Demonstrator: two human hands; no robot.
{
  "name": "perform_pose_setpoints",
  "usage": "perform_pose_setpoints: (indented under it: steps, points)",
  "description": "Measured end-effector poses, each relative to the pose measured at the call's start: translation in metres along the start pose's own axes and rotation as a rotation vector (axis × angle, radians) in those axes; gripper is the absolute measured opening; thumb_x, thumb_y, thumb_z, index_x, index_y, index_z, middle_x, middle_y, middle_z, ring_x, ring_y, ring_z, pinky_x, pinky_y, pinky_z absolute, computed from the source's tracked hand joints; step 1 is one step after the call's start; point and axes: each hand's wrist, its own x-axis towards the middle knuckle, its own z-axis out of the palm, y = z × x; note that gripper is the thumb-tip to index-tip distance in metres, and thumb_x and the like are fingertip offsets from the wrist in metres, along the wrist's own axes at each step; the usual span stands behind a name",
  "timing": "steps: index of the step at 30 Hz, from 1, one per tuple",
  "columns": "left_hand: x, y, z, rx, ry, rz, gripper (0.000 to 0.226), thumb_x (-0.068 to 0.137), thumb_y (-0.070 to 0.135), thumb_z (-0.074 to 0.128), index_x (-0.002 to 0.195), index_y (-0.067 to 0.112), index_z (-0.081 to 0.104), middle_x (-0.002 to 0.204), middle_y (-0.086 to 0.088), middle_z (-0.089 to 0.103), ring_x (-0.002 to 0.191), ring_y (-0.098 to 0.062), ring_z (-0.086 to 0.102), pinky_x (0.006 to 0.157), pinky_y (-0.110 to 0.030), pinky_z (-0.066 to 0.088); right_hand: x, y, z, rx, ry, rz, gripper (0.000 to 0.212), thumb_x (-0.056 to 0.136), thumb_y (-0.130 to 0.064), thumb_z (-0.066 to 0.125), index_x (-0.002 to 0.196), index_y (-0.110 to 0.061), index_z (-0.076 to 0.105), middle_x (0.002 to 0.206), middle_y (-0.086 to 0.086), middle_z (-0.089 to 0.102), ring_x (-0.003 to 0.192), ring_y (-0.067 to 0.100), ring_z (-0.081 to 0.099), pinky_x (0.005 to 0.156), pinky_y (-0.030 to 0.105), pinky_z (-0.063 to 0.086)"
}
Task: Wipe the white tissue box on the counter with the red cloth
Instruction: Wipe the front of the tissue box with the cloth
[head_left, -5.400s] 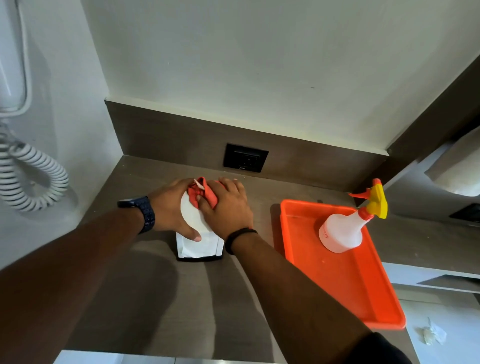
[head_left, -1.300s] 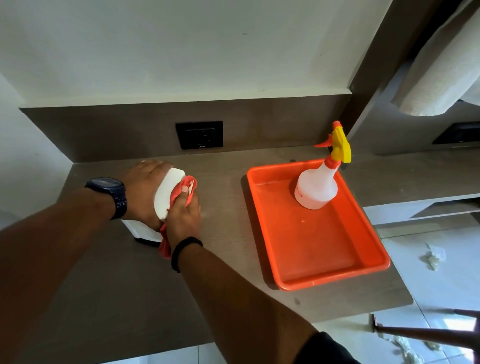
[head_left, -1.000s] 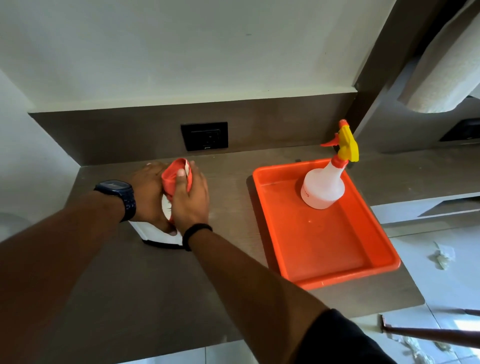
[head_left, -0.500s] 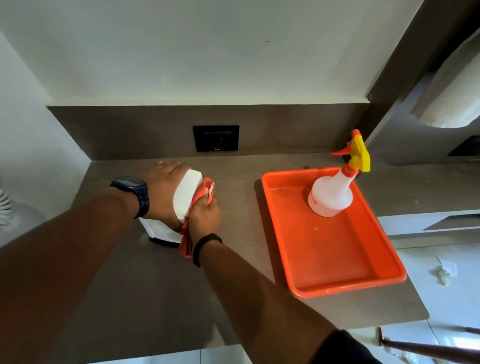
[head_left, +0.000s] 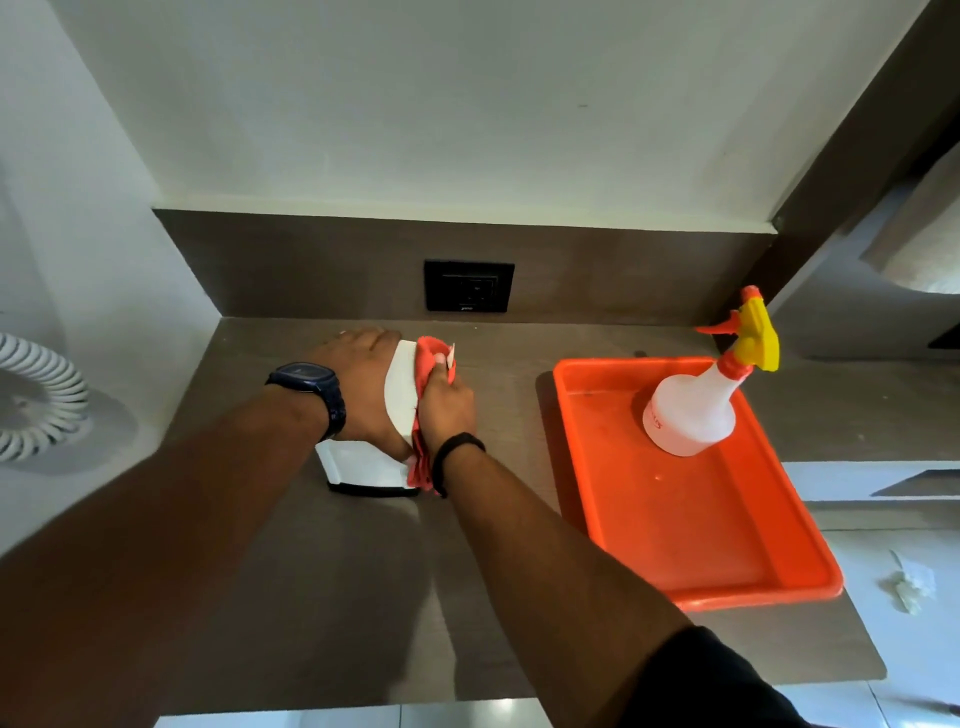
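tissue box (head_left: 401, 395) between hands, red cloth (head_left: 427, 364) right

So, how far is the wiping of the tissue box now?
Done: I cannot tell which faces are already clean. In hand: the left hand steadies the white tissue box on the counter, while the right hand presses the red cloth against its right side. Left: the near face looks uncovered. The spray bottle stands unused in the orange tray.
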Motion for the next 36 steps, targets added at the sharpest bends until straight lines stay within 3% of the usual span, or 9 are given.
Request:
perform_pose_setpoints:
  steps: [8,16,19,21,24,26,29,33,36]
  points:
    - [-0.002,0.001,-0.001,-0.003,-0.014,-0.009,0.123,0.019,0.077,0.065,0.126,0.023,0.041,0.121,-0.002,0.055,0.105,-0.025,0.053,0.091,-0.041,0.047,-0.004,0.006,-0.004,-0.012,0.005,0.052,0.046,0.101,-0.039,0.037,0.123,-0.008,0.062,0.125,0.017,0.068,0.116,0.037,0.062,0.104,0.048,0.048]
    - [-0.003,0.002,-0.008,0.044,-0.082,-0.023,0.131,0.020,0.084,0.068,0.131,0.022,0.036,0.134,-0.002,0.048,0.118,-0.027,0.047,0.100,-0.045,0.042,0.001,-0.018,-0.043,0.073,0.011,-0.003,0.051,0.100,-0.043,0.045,0.118,0.000,0.065,0.103,0.011,0.068,0.092,0.022,0.060,0.084,0.030,0.045]
    - [-0.005,0.005,-0.013,0.088,-0.135,-0.038,0.149,0.017,0.094,0.059,0.143,0.023,0.020,0.149,-0.002,0.033,0.136,-0.029,0.031,0.111,-0.051,0.030,0.004,-0.037,-0.072,0.168,0.051,-0.058,0.052,0.101,-0.039,0.044,0.132,0.000,0.058,0.133,0.015,0.064,0.117,0.025,0.062,0.102,0.035,0.048]
    - [-0.006,0.016,-0.013,0.095,-0.063,0.015,0.152,0.022,0.101,0.045,0.147,0.021,0.014,0.155,-0.005,0.025,0.142,-0.030,0.019,0.117,-0.050,0.017,0.006,-0.046,-0.099,0.201,0.108,-0.143,0.049,0.102,-0.036,0.043,0.134,-0.002,0.056,0.132,0.013,0.065,0.123,0.026,0.061,0.101,0.027,0.048]
    - [-0.001,0.051,-0.008,0.006,0.065,0.124,0.144,0.035,0.101,0.038,0.149,0.018,0.012,0.158,-0.011,0.019,0.145,-0.031,0.015,0.119,-0.046,0.011,0.003,-0.047,-0.145,0.003,0.245,-0.278,0.040,0.101,-0.039,0.044,0.108,-0.009,0.070,0.087,0.003,0.070,0.085,0.020,0.063,0.081,0.025,0.050]
    - [0.004,0.080,0.003,-0.044,0.055,0.192,0.140,0.040,0.098,0.045,0.150,0.018,0.008,0.159,-0.013,0.014,0.146,-0.030,0.011,0.119,-0.044,0.008,0.004,-0.034,-0.173,-0.249,0.282,-0.322,0.044,0.100,-0.044,0.041,0.115,-0.012,0.067,0.108,0.015,0.073,0.102,0.032,0.065,0.095,0.040,0.050]
    - [0.008,0.122,0.028,-0.105,0.002,0.248,0.142,0.041,0.096,0.050,0.150,0.021,0.001,0.161,-0.011,0.004,0.148,-0.027,0.003,0.117,-0.040,0.000,0.007,-0.005,-0.204,-0.677,0.301,-0.391,0.045,0.101,-0.045,0.038,0.118,-0.011,0.063,0.123,0.022,0.068,0.115,0.041,0.060,0.096,0.046,0.048]
    - [0.008,0.158,0.062,-0.083,-0.013,0.315,0.141,0.043,0.099,0.040,0.150,0.018,-0.003,0.162,-0.011,-0.002,0.148,-0.027,-0.003,0.117,-0.042,-0.002,0.012,0.042,-0.223,-1.145,0.248,-0.395,0.040,0.100,-0.044,0.037,0.113,-0.013,0.058,0.122,0.017,0.061,0.117,0.038,0.053,0.090,0.049,0.048]
    - [0.005,0.168,0.080,-0.030,-0.056,0.356,0.140,0.047,0.100,0.036,0.149,0.015,-0.009,0.161,-0.011,-0.010,0.147,-0.026,-0.010,0.115,-0.041,-0.009,0.014,0.066,-0.225,-1.282,0.133,-0.371,0.041,0.098,-0.047,0.036,0.123,-0.021,0.054,0.132,0.010,0.057,0.128,0.032,0.047,0.100,0.051,0.042]
